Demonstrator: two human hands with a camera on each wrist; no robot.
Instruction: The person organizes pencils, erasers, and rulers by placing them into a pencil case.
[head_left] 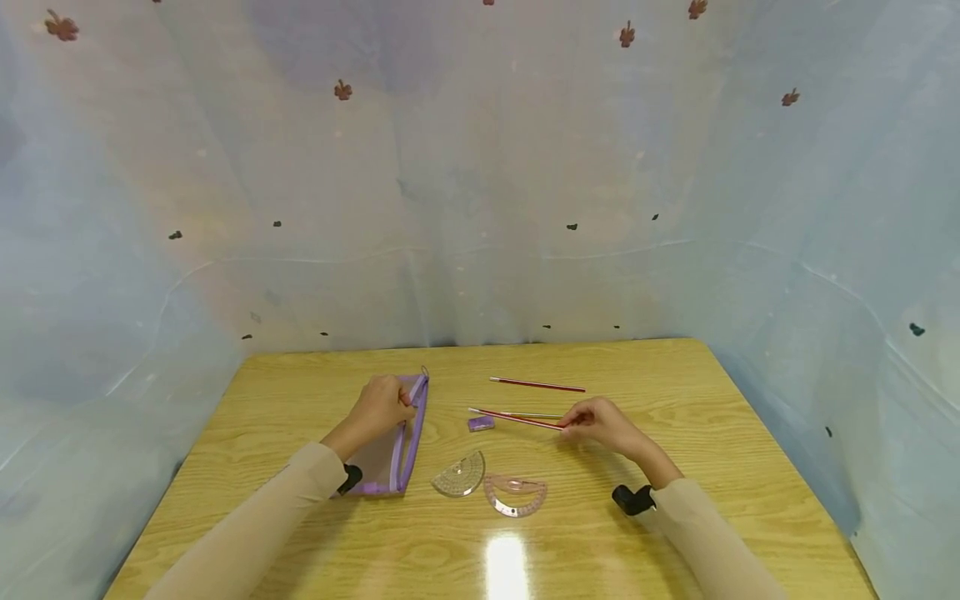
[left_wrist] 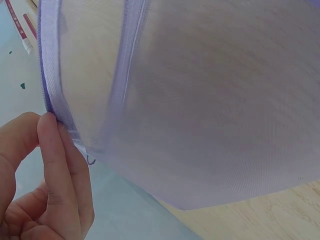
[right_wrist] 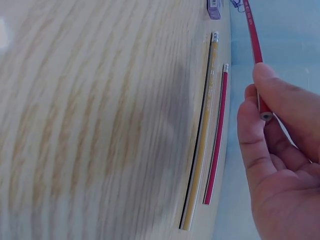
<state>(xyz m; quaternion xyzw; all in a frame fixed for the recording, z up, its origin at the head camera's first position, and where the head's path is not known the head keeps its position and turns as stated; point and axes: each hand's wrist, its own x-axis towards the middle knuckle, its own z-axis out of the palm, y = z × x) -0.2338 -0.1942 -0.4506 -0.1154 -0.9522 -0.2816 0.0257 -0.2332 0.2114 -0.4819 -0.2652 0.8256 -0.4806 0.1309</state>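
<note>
Right fingers (right_wrist: pixel 250 125) pinch red pencil (right_wrist: pixel 255 41); left fingers (left_wrist: pixel 57 160) pinch purple pouch (left_wrist: pixel 210 110).

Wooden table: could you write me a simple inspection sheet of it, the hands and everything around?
Surface: wooden table, with bright glare toward the near side.
Things in use: purple-trimmed mesh pouch; held red pencil.
Clutter: yellow pencil, second red pencil, purple eraser, clear protractor, pink protractor.
Fingers: left hand pinches the pouch's edge; right hand pinches one end of the held pencil.
Cables: nothing seen.
Surroundings: pale backdrop with small brown and dark marks.
</note>
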